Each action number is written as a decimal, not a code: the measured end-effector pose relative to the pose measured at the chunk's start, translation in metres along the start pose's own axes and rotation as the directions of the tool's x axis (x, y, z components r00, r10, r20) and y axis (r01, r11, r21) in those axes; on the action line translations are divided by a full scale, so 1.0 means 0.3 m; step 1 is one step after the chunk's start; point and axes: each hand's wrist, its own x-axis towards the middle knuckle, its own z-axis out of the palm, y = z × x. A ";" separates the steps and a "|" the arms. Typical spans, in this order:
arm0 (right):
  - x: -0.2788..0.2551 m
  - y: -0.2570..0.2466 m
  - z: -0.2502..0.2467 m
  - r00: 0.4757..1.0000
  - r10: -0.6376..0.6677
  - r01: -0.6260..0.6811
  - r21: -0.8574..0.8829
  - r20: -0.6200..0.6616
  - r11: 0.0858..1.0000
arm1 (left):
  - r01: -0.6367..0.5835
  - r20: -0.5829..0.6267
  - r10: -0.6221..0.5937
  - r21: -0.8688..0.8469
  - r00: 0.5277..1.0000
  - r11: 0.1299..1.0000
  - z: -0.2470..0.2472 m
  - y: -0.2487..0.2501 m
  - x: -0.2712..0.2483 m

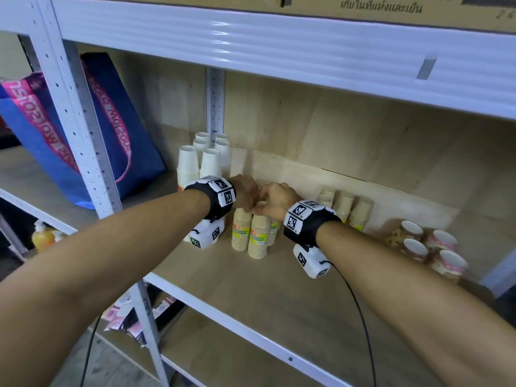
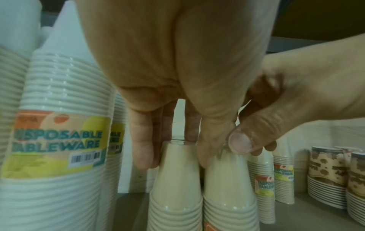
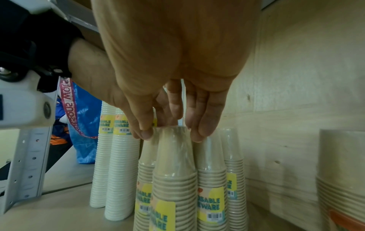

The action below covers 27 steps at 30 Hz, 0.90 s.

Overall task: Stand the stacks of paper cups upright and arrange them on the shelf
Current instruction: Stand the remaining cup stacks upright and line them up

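Two tan wrapped cup stacks stand upright side by side mid-shelf. My left hand (image 1: pixel 245 195) grips the top of the left tan stack (image 1: pixel 241 230), fingers and thumb curled round its top cup (image 2: pixel 175 179). My right hand (image 1: pixel 275 203) pinches the top of the right tan stack (image 1: pixel 259 237) between thumb and fingers (image 3: pixel 201 129); its wrapped cup (image 3: pixel 173 171) shows in the right wrist view. Behind them stand more tan stacks (image 3: pixel 213 179). White cup stacks (image 1: pixel 195 163) stand upright at the back left. Patterned cup stacks (image 1: pixel 430 247) lie on their sides at the right.
Further tan stacks (image 1: pixel 351 208) stand by the wooden back wall. A blue bag (image 1: pixel 111 135) leans on the neighbouring shelf, left of the white post (image 1: pixel 78 121). The upper shelf beam (image 1: pixel 279 37) hangs above. The wooden shelf board (image 1: pixel 251 289) is bare in front of the stacks.
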 end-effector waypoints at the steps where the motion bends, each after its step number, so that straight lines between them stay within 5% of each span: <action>1: 0.003 -0.005 0.005 1.000 -0.001 0.001 -0.010 0.006 1.000 | -0.004 0.006 0.005 -0.006 1.000 1.000 0.006 -0.004 0.002; 27: 0.006 0.013 0.042 0.994 0.069 -0.066 -0.038 0.083 0.997 | -0.077 -0.021 0.075 -0.098 0.997 0.992 0.018 -0.036 0.018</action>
